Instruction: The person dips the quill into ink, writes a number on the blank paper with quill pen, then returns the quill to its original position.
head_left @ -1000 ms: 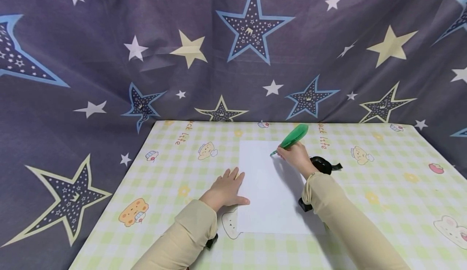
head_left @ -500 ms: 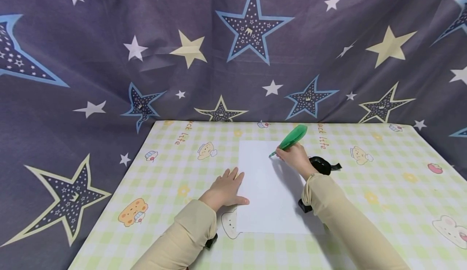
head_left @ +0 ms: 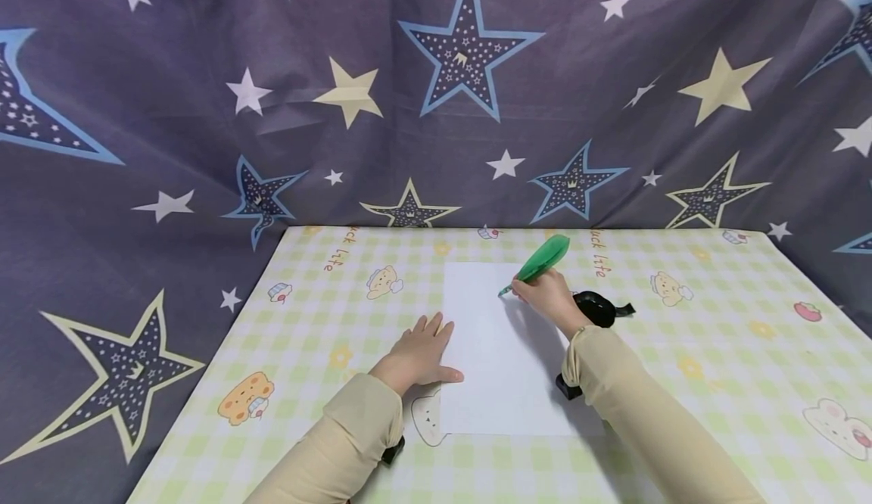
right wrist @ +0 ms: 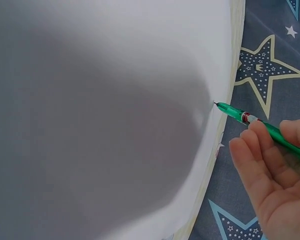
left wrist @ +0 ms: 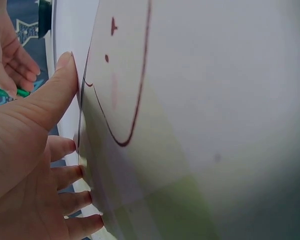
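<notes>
- My right fingers [right wrist: 246, 161] are clamped on a green pen [head_left: 543, 256], thumb on one side and fingertips on the other, a little above its tip.
- The pen slants up and to the right out of my right hand [head_left: 546, 296], its broad leaf-shaped top sticking out above my knuckles. The tip is at the upper half of a sheet of white paper [head_left: 487, 360]; whether it touches or sits just above, I cannot tell.
- My left hand [head_left: 418, 354] lies flat, palm down, its fingers apart and holding nothing. The thumb and index finger reach over the left edge of the paper; the others are on the worktop [head_left: 313, 413] just outside it.
- The paper lies flat on the worktop between my hands, its long sides running away from me.
- My right sleeve [head_left: 654, 406] passes over the right side of the paper, with a black strap [head_left: 594, 309] by its cuff; my left sleeve [head_left: 334, 443] is rolled back too.
- A printed face [head_left: 427, 421] meets the paper's left edge near the bottom; a printed bear [head_left: 247, 398] is farther left, on the same green-and-white check.
- Behind the worktop hangs a dark curtain [head_left: 436, 148] with stars on it.
</notes>
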`<control>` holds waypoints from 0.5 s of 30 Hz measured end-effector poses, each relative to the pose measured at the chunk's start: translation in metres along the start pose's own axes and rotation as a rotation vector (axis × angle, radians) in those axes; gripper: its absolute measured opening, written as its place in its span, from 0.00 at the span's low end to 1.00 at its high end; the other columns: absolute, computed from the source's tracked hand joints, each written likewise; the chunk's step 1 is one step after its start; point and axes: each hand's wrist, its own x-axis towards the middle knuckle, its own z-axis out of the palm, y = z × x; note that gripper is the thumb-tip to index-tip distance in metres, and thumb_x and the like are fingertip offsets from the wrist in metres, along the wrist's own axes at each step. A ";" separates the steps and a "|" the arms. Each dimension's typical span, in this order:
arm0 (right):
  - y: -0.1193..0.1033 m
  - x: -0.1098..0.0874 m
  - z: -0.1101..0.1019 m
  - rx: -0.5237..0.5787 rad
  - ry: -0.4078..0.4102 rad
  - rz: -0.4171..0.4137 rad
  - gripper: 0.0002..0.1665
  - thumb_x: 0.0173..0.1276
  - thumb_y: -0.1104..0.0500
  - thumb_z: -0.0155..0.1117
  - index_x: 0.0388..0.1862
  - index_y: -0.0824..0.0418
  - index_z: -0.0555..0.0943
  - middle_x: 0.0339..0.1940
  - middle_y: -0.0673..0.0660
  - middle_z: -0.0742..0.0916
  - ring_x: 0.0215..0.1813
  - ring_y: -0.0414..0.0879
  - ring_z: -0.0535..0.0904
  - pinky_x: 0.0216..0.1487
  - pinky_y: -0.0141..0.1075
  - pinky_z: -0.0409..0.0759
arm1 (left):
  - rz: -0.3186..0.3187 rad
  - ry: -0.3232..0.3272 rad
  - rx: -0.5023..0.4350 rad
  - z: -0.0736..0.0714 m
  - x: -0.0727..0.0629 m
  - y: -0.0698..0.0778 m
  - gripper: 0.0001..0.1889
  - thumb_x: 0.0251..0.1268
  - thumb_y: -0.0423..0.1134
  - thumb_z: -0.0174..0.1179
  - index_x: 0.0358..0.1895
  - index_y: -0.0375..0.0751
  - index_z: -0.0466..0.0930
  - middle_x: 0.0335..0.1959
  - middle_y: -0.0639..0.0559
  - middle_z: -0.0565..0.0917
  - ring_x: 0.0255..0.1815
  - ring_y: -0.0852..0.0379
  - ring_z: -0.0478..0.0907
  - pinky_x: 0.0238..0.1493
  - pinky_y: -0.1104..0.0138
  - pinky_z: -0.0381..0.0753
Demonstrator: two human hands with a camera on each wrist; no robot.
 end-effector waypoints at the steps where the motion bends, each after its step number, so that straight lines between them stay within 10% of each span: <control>1: 0.000 -0.001 0.000 0.000 -0.001 0.001 0.10 0.64 0.61 0.57 0.32 0.66 0.83 0.20 0.53 0.82 0.24 0.43 0.74 0.29 0.33 0.72 | 0.000 0.001 -0.001 0.000 0.000 0.000 0.45 0.55 0.57 0.61 0.71 0.38 0.53 0.72 0.40 0.48 0.71 0.40 0.43 0.66 0.48 0.49; 15: -0.002 -0.007 0.000 0.010 -0.006 -0.025 0.11 0.64 0.59 0.58 0.32 0.66 0.83 0.21 0.54 0.83 0.25 0.43 0.75 0.29 0.34 0.72 | 0.012 0.011 -0.004 0.000 0.000 -0.001 0.45 0.55 0.57 0.61 0.71 0.37 0.54 0.72 0.39 0.49 0.71 0.39 0.43 0.66 0.48 0.49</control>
